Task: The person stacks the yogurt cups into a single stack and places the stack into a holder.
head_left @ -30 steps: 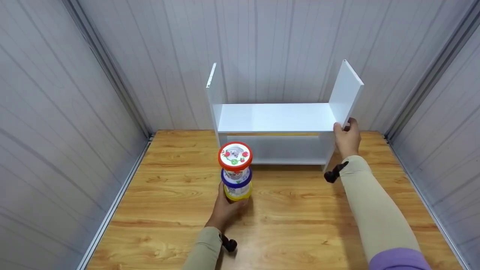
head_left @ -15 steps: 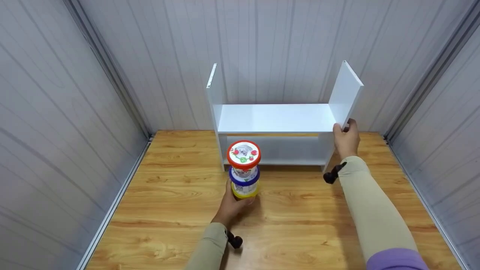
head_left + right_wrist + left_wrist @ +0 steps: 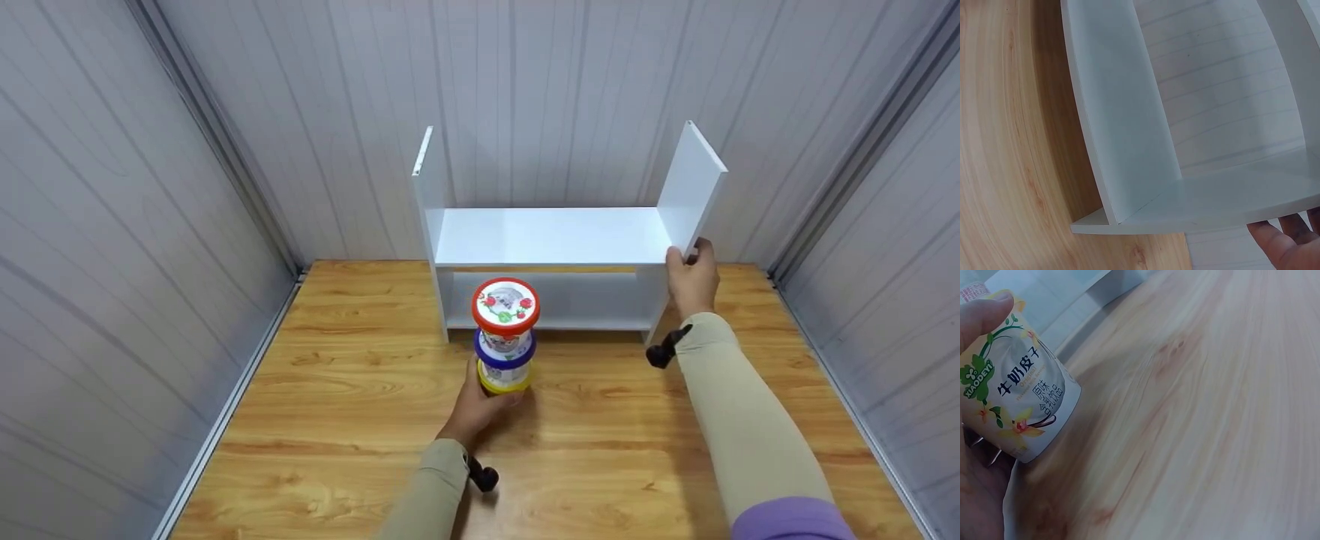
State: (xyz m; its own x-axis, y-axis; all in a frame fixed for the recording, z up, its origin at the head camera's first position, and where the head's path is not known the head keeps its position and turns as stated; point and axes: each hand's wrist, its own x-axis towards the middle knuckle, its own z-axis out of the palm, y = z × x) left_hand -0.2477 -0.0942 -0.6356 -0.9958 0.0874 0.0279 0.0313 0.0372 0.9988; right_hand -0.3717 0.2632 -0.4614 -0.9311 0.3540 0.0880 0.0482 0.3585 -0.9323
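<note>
My left hand [image 3: 478, 409] grips the lowest of three stacked printed tubs, its thumb by the yellow lid. In the left wrist view this yellow-lidded tub [image 3: 1022, 394] is white, with flowers and dark lettering, tilted in that view. On top of it stands a blue-lidded tub [image 3: 506, 355]; a red-lidded tub [image 3: 505, 304] with strawberries on its lid crowns the stack. Behind stands a white two-tier shelf [image 3: 555, 234]. My right hand [image 3: 694, 285] holds its right side panel near the upper board, fingers [image 3: 1275, 242] at the panel's edge in the right wrist view.
A wood-grain tabletop [image 3: 337, 420] lies under everything. Pale panel walls enclose it at the back [image 3: 360, 112], left [image 3: 112, 225] and right. The shelf's left side panel [image 3: 429, 195] rises behind the stack, and its lower board [image 3: 585, 300] lies close above the table.
My left hand has carried the stack of tubs to the right and slightly away from me, in front of the shelf. My right hand stays on the side panel.
</note>
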